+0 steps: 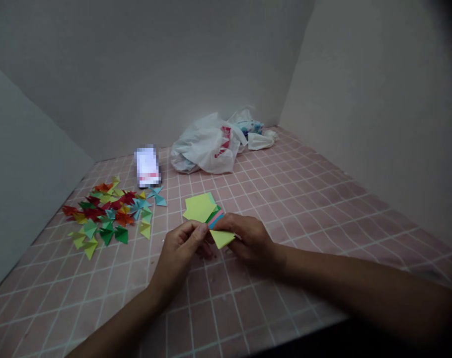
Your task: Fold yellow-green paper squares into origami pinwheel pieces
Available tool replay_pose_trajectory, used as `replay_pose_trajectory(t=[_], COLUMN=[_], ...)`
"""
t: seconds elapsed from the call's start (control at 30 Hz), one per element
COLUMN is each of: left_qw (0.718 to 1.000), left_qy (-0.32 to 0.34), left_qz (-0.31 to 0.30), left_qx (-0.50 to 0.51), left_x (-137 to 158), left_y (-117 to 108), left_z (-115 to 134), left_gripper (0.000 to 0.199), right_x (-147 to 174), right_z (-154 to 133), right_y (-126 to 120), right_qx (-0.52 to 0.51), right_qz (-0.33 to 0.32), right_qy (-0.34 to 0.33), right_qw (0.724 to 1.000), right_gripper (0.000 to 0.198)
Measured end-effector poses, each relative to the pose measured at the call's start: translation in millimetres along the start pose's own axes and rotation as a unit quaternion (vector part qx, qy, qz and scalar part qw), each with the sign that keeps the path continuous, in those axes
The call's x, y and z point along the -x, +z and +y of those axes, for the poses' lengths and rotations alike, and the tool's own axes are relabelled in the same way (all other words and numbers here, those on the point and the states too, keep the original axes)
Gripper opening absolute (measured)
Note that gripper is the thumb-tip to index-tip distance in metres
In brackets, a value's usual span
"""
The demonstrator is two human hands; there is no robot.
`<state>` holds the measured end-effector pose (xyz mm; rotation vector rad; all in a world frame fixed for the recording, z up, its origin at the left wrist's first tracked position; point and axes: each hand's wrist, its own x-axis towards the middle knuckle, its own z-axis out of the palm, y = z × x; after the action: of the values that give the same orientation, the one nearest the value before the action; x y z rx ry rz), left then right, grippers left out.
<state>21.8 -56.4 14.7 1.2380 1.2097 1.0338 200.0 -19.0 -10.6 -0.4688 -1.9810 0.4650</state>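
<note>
Okay, both your hands grip the yellow folded paper (223, 239) low over the desk (304, 199): your left hand (185, 241) pinches its left corner, your right hand (252, 241) clasps its right side. Just beyond them sits a multicolored paper stack (200, 206), yellow on top; off to your left lie folded paper pieces (106, 232), with a lit phone (147, 166) behind and a white plastic bag (209, 144) farther back.

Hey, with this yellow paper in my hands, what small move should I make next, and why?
I'd probably crease the yellow paper with the left thumb: the right hand grips it, the left hand is at its corner, and pointed, folded pieces lie nearby.
</note>
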Motion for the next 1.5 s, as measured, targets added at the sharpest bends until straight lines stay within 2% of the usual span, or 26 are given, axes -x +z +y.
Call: replay_pose_trajectory(t=[0.13,0.4,0.53,0.73,1.0,1.2,1.33,1.5], left_qw=[0.997,0.995,0.993,0.989,0.989,0.984,0.978,0.975], left_qy=[-0.046,-0.068,-0.076,-0.113,-0.118,-0.138,-0.16,-0.162], left_qz=[-0.019,-0.024,-0.034,-0.022,-0.026,-0.02,-0.024,-0.031], left_qx=[0.06,0.075,0.085,0.098,0.088,0.113,0.132,0.148], left_x=[-1,1,0,1,-3,-3,-3,-4], left_y=[0,0,0,1,-1,-1,-1,-1], left_z=[-2,-1,-1,0,-1,-2,-3,-5], left_gripper=[0.037,0.027,0.03,0.033,0.035,0.035,0.038,0.036], right_x=[0,1,2,2,3,3,2,2], right_z=[2,8,10,10,11,13,11,8], right_y=[0,1,2,2,4,5,4,4], right_qx=[0.024,0.008,0.012,0.01,-0.013,0.007,0.033,-0.002], right_qz=[-0.013,-0.032,-0.046,-0.032,-0.043,-0.03,-0.02,-0.047], right_qy=[-0.036,-0.001,-0.009,0.017,0.045,0.011,0.023,0.029], right_qw=[0.999,0.999,0.999,0.999,0.998,0.999,0.999,0.998], right_gripper=[0.023,0.022,0.025,0.02,0.022,0.026,0.023,0.023])
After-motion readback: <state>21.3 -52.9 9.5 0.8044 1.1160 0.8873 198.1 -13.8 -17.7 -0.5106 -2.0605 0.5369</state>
